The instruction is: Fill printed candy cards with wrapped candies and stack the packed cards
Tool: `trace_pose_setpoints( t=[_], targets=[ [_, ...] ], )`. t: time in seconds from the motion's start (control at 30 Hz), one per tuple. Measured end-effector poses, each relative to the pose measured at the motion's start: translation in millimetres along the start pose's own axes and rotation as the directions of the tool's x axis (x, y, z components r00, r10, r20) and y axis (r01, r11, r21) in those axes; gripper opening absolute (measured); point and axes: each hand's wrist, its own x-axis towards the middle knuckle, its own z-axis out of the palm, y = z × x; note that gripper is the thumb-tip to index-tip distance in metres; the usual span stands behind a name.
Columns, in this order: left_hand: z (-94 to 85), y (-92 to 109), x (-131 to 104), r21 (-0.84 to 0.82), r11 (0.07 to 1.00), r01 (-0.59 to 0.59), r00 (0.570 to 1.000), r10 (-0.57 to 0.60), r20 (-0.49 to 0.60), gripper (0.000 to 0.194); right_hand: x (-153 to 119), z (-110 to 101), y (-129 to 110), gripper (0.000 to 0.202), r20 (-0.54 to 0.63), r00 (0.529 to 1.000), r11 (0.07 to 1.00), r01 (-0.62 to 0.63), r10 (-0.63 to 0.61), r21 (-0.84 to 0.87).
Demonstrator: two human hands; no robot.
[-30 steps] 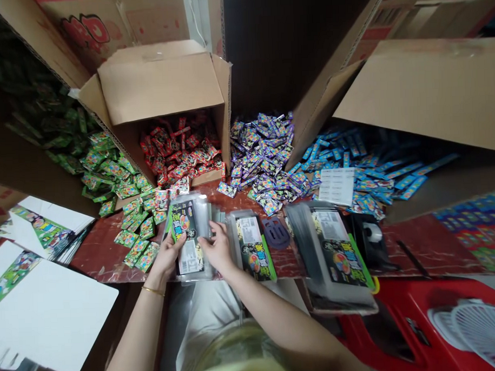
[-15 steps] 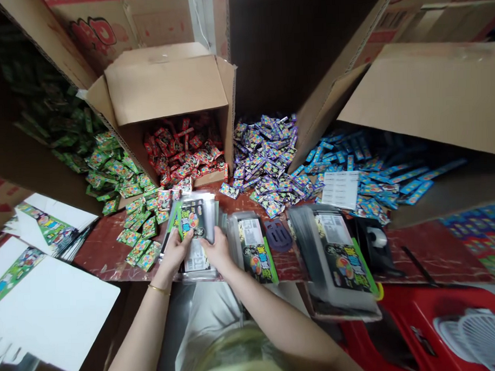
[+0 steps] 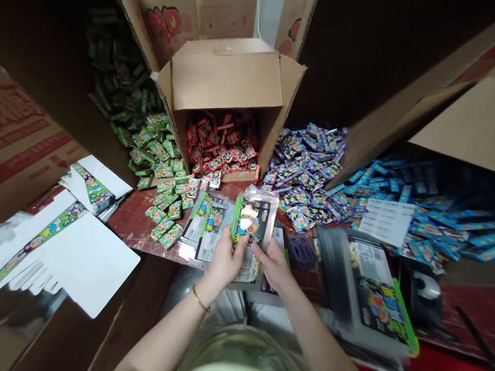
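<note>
Between my two hands is a small stack of printed plastic packaging bags [image 3: 254, 215], black and green with clear edges, tilted toward me. My left hand [image 3: 228, 256] grips its left side, thumb on top. My right hand [image 3: 274, 265] pinches the lower right side, with its thumb on the front as well. Just left of them, more bags [image 3: 208, 222] of the same print lie overlapping on the table. Another bag stack [image 3: 278, 236] is partly hidden beneath and behind my right hand.
Cartons lying open spill green packets [image 3: 159, 142], red packets [image 3: 222, 146], purple packets [image 3: 312, 167] and blue packets [image 3: 435, 217]. A thick bag stack [image 3: 368, 289] and a tape dispenser [image 3: 424, 293] sit at right. White cards [image 3: 95, 255] overhang the table's left edge.
My hands have lifted a small stack of bags and moved it right, leaving other bags lying at the left. The camera view has turned left.
</note>
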Motion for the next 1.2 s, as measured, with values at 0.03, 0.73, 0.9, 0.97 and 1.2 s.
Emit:
trace_pose_setpoints(
  t=[0.03,0.73,0.9,0.97,1.2],
  targets=[
    [-2.8,0.1,-0.9,0.013,0.999,-0.048,0.999,0.048,0.005,0.049,-1.3,-7.0,-6.2,0.05,0.019,1.0,0.999,-0.013,0.014,-0.037],
    [33.0,-68.2,-19.4,-0.161,0.983,0.087,0.996,-0.086,0.009,0.055,-69.2,-121.2,-27.7,0.056,-0.462,0.874,0.989,-0.139,0.148,0.055],
    [27.4,-42.9,-22.6,-0.007,0.994,-0.106,0.993,0.106,0.041,0.045,-54.4,-99.5,-43.5,0.053,-0.327,0.942,0.983,-0.126,0.075,-0.137],
    [13.8,-16.9,-26.5,0.162,0.922,-0.353,0.934,0.357,0.001,0.052,-49.2,-96.9,-64.9,0.041,-0.212,0.977,0.883,-0.072,-0.032,-0.463],
    [8.9,44.9,-18.6,0.552,0.728,-0.407,0.912,0.29,0.289,0.053,-18.7,-43.8,-155.6,0.016,0.418,0.862,-0.177,0.477,0.288,-0.861]
  ],
)
